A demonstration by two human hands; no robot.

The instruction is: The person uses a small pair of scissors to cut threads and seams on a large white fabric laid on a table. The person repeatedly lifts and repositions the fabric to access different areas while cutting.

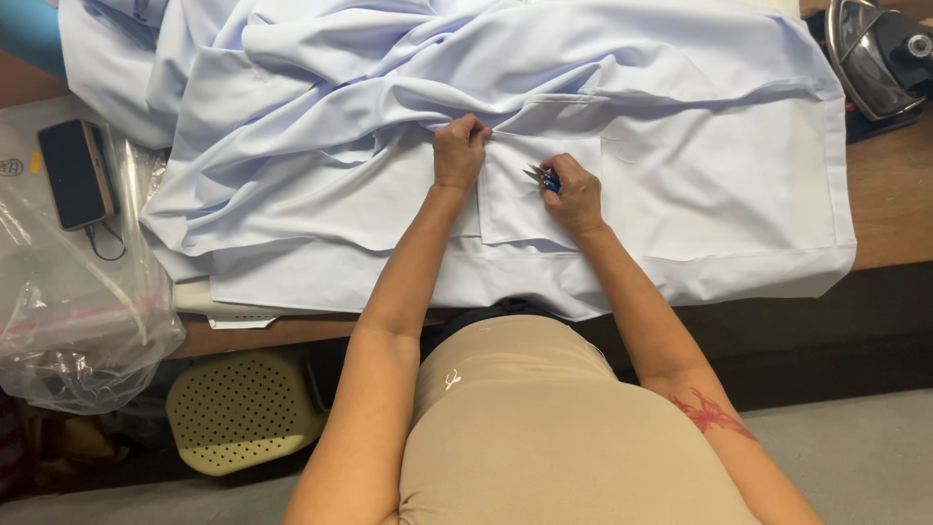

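A pale blue-white garment lies spread and bunched across a wooden table. My left hand is closed, pinching the cloth at the upper left corner of a sewn-on pocket. My right hand rests on the pocket's right side and grips small thread snips with a blue handle, their metal tips pointing left toward the pocket's top edge. Both forearms reach up from the bottom of the view.
A dark phone with a cable lies at the left on a clear plastic bag. An iron stands at the top right corner. A perforated cream stool seat sits below the table edge.
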